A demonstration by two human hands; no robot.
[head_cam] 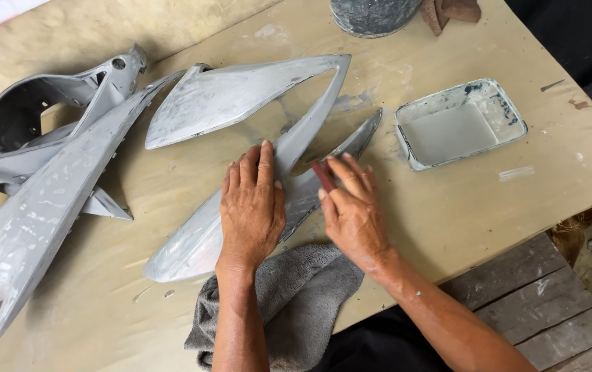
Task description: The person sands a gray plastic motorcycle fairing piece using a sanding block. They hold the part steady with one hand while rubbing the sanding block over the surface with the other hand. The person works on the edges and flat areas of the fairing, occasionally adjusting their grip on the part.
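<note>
Head view: left hand (251, 207) flat on one grey panel (193, 241), right hand (352, 210) fingers pinching sandpaper (323, 176).

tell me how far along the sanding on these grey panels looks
Looks midway, though hard to judge. The big fairing panel at left lies set aside, scuffed and patchy. In hand: the left hand pins the curved panel while the right hand rubs a reddish abrasive piece on it. Its lower end looks wet and streaky.

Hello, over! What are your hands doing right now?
Left hand flat on grey panel. Right hand presses small red pad against it. Grey cloth underneath.
</note>
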